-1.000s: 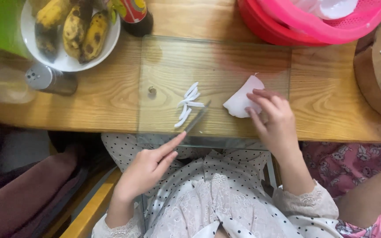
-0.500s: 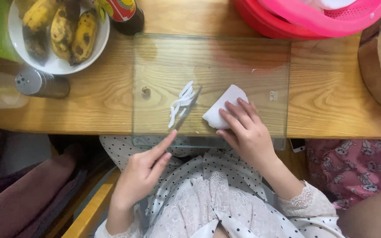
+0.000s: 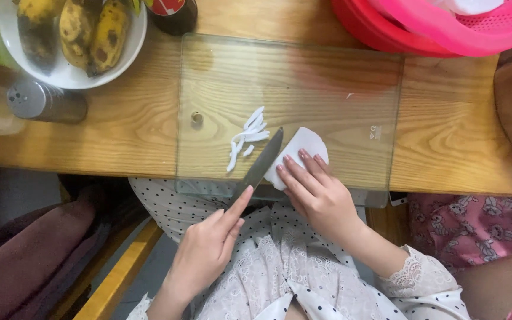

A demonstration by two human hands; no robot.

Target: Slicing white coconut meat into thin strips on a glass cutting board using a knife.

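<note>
Nearest the camera, the left hand (image 3: 205, 252) is closed round the handle of a dark-bladed kitchen knife (image 3: 263, 163), forefinger stretched along the spine, the blade pointing toward one o'clock. Beside it, at about three o'clock from the knife, the right hand (image 3: 318, 195) lies flat with its fingers (image 3: 300, 172) together, pressing down on a thin white half-round slice of food (image 3: 303, 148).

Compared with a second ago, that slice and the hand on it have slid toward nine o'clock, from the right part of the board to near its middle, and the knife has come up to meet them. The blade now lies against the slice's left edge, touching it, with the tip over the board. By the look of it, another strip is about to be taken off that edge.

Both rest on a clear rectangular glass cutting board (image 3: 351, 77), whose near edge overhangs the pale wooden table (image 3: 125, 130). Just at nine o'clock from the blade tip lies a small heap of narrow white cut strips (image 3: 247, 133), close to the knife but apart from the slice.

Farther off, at ten o'clock, stand a metal shaker (image 3: 42, 102) lying near the table edge and a white bowl of dark-spotted yellow bananas (image 3: 69, 35). At twelve o'clock is the base of a dark bottle (image 3: 170, 12), and at two o'clock a pink plastic basket (image 3: 445, 26).
</note>
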